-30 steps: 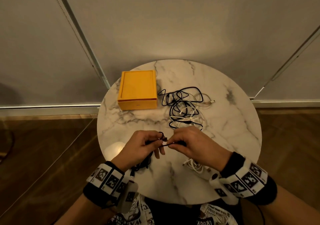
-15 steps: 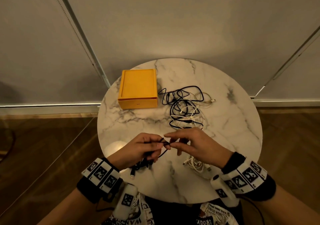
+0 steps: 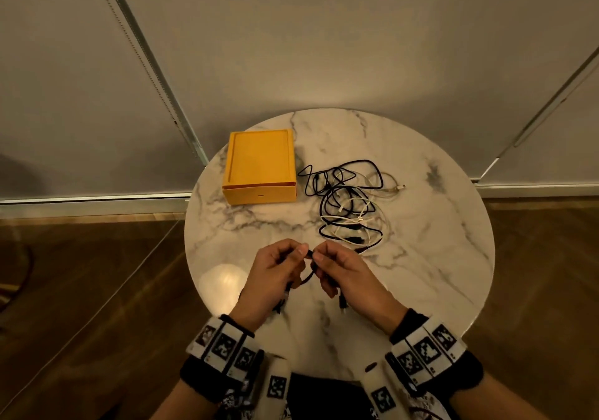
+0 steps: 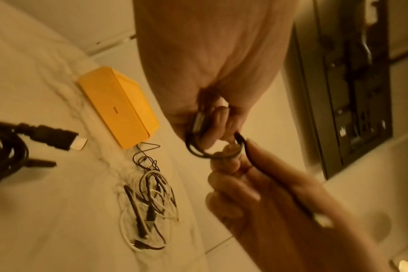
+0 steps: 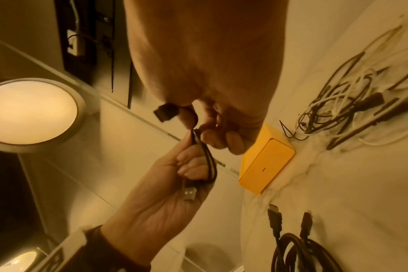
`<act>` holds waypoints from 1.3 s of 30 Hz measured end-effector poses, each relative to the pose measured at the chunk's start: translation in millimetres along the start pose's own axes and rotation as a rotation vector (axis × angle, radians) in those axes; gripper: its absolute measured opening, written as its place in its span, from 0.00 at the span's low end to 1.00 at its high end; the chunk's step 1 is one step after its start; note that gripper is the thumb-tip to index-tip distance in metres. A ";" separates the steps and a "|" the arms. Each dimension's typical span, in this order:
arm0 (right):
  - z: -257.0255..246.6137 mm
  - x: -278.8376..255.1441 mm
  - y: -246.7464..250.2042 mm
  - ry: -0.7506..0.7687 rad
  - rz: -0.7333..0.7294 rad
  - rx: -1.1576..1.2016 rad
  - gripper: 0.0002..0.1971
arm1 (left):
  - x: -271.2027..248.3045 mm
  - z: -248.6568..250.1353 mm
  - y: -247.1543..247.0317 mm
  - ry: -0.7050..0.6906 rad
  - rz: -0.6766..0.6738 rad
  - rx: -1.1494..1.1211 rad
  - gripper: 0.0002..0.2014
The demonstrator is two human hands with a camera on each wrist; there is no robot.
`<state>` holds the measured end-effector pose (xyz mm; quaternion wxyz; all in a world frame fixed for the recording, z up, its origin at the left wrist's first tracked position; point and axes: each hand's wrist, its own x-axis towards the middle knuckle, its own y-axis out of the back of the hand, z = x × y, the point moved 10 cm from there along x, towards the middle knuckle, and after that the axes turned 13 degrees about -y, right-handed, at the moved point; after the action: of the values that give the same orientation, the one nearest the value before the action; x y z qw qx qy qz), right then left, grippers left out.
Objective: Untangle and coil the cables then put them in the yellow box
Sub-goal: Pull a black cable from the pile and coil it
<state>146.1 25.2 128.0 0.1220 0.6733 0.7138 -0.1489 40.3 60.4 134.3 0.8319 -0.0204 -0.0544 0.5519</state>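
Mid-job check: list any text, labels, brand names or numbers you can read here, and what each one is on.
No readable words or numbers anywhere.
Wrist bands: square black-and-white coded markers only, no letters.
Printed fabric at the bottom edge: lettering too cut off and small to read.
Yellow box: one tiny dark mark on its side, too small to read.

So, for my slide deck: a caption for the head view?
Both hands, left hand and right hand, coil a black cable beside the closed yellow box.

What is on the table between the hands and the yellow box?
Nothing: bare marble table between the hands and the yellow box in the head view.
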 end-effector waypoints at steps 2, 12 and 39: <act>0.1 1.3 5.9 0.040 0.102 -0.029 0.07 | -0.7 7.1 5.7 -0.123 0.090 0.159 0.11; -23.6 -29.9 4.5 0.446 0.344 -0.779 0.13 | -2.7 1.5 20.1 -0.042 0.264 -0.062 0.12; 10.3 -3.5 -1.8 -0.113 -0.163 0.614 0.07 | 8.9 24.1 -6.5 -0.192 0.148 0.055 0.13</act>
<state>144.3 17.9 119.9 -0.0596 0.6099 0.6792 -0.4039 47.0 65.5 159.4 0.7801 0.0517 -0.1170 0.6125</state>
